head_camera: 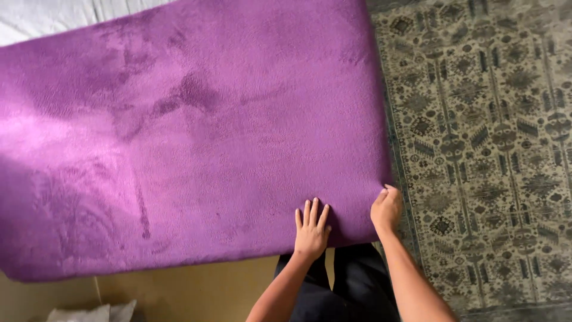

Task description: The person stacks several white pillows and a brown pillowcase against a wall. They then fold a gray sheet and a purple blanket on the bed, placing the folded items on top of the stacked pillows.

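- Purple blanket – head view, the only one: it's spread flat and fills most of the frame, w/ its right edge running along the patterned rug and its near edge over bare tan floor.
- Your left hand lies flat on the blanket near the bottom right corner, fingers spread apart, palm down, gripping nothing.
- Your right hand is at the corner itself, fingers curled together and pinched on the blanket's edge. Can't see how much cloth is in the pinch; fingertips are tucked under.
- Risk 1, my read: the pinch looks shallow, right at the corner tip. Plush fabric is slippery, so a quick pull could let it slide out of your fingers.
- Risk 2: w/ the left hand pressing down just beside the corner, any lift w/ the right could bunch the cloth btwn your hands instead of moving it clean.
- Risk 3: dragging over the rug edge could snag or fold the corner under; rug and floor meet right by your right wrist.
- Look of the blanket: deep violet, short fleecy pile, darker streaks and smudges where the nap is brushed the other way, esp. center and lower left. Paler sheen on the left side from light.
- Far top left a strip of white cloth shows past the blanket; bottom left, a bit of pale crumpled fabric on the floor.
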